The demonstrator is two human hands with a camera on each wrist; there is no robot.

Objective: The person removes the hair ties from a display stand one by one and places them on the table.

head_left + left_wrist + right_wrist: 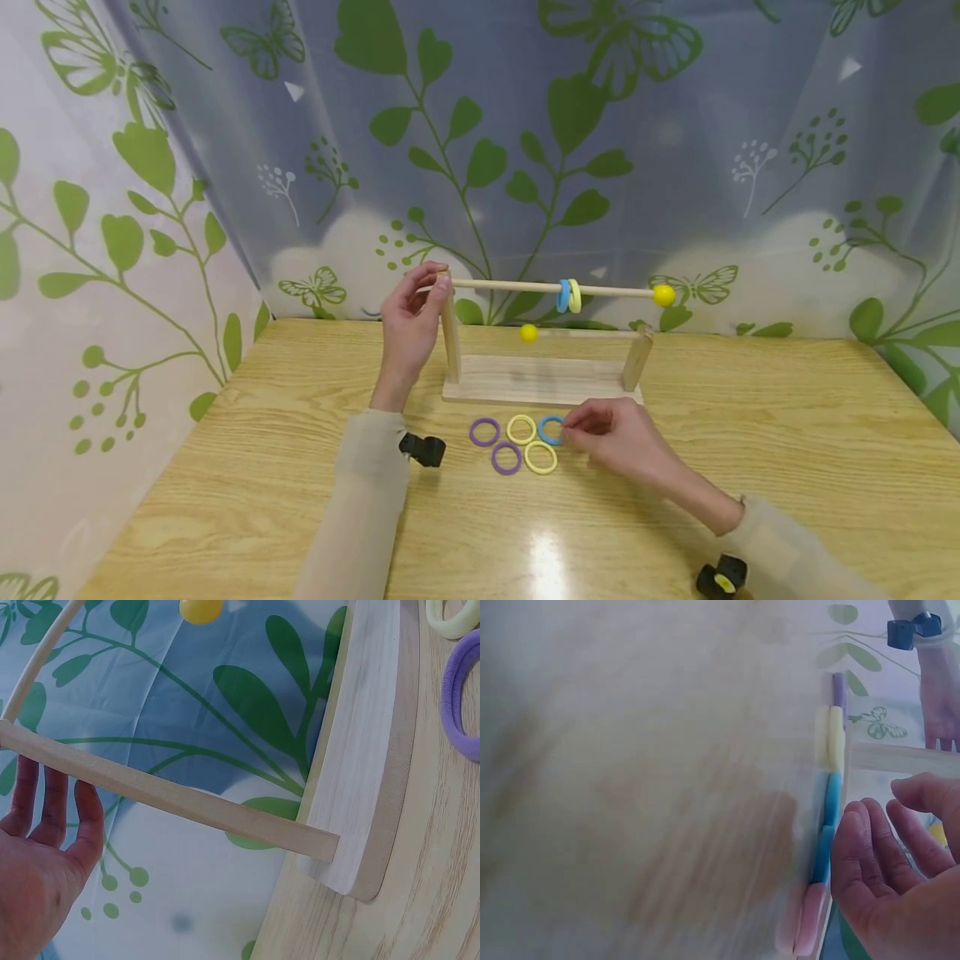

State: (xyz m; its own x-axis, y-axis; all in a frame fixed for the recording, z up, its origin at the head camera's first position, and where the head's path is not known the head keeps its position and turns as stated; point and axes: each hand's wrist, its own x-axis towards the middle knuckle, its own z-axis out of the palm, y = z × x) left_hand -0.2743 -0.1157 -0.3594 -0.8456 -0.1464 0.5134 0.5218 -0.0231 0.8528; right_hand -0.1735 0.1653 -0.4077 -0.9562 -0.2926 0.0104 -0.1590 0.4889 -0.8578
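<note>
A wooden stand (pixel 540 383) has two rods pointing opposite ways, each tipped with a yellow ball. My left hand (pixel 407 325) grips the top of its left post (pixel 172 791), thumb in front. On the upper rod hang a blue hair tie (pixel 562 296) and a yellow one (pixel 575 296). Over the table's ties hovers my right hand (pixel 628 437), fingers loosely bent beside a blue tie (pixel 541 431). Thumb and fingers stand apart in the right wrist view, with a pink tie (pixel 810 919) and another blue one nearby. Whether a fingertip touches a tie is unclear.
Purple ties (pixel 485 445) and yellow ties (pixel 521 443) lie flat in front of the stand on the wood-grain table (pixel 262 467). The lower rod (pixel 585 333) reaches left from the right post. Behind hangs a leaf-patterned curtain (pixel 480 125).
</note>
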